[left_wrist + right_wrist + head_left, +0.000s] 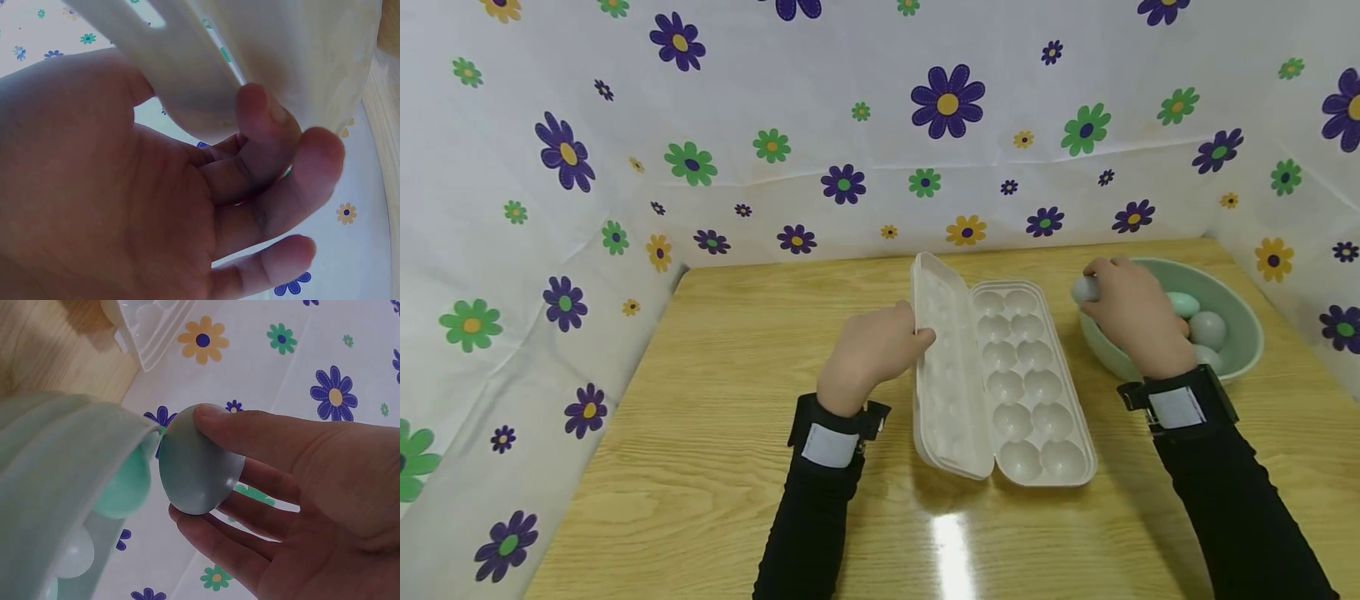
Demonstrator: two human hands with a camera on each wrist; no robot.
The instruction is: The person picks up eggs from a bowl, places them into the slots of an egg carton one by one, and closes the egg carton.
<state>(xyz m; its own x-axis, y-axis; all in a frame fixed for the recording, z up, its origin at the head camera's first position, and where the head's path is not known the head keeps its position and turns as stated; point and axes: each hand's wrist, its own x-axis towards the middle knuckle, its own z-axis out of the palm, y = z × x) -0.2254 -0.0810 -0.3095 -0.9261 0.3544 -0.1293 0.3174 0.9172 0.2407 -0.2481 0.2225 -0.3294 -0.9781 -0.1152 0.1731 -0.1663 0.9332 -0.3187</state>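
A white plastic egg carton [1041, 392] lies opened on the table, its rows of round cups bare and its lid [951, 383] raised on the left side. My left hand [874, 350] grips the lid's outer edge, thumb on the inner face and fingers behind; the left wrist view shows the fingertips [319, 150] against the plastic. Over the near-left rim of a pale green bowl [1251, 333], my right hand [1138, 312] pinches a grey-blue egg [200, 462] between thumb and fingers. Inside the bowl lie several more eggs, among them a mint egg [1183, 304] and a grey egg [1207, 331].
The wooden table [722, 425] extends left of the carton and in front of it. A white flowered cloth [820, 100] hangs behind the table and along both sides. The bowl stands to the carton's right, a narrow strip of wood between them.
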